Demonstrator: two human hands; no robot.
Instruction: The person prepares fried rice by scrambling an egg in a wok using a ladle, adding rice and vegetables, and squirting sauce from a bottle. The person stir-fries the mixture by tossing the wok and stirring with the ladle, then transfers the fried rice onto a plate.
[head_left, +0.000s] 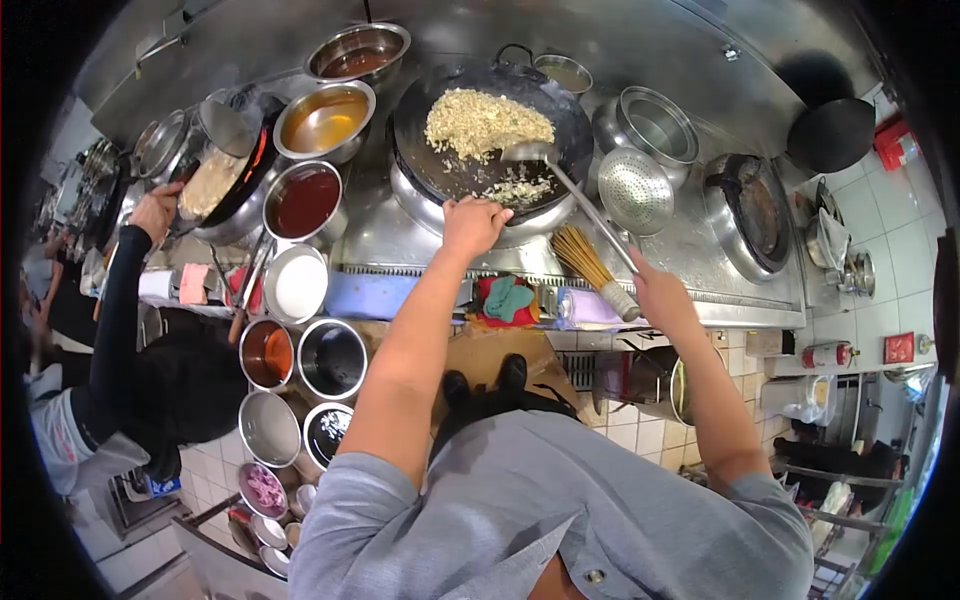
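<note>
A black wok (410, 115) sits on the burner in front of me, with a mound of fried rice (480, 120) on its far side and a smaller scatter of rice close to the near rim. My left hand (476, 228) is closed on the wok's near edge, its fingers curled over the rim. Held in my right hand (656, 292) is the long handle of a metal ladle (590, 207). The ladle's bowl rests inside the wok, at the lower edge of the rice mound. A bamboo wok brush (590, 262) lies just left of my right hand.
Steel bowls and pots of sauce (308, 200) line the left side. At right are a perforated strainer (636, 190), a steel bowl (660, 125) and another wok (750, 210). Folded cloths (508, 298) lie along the front edge. A co-worker's hand (157, 211) is at a wok farther left.
</note>
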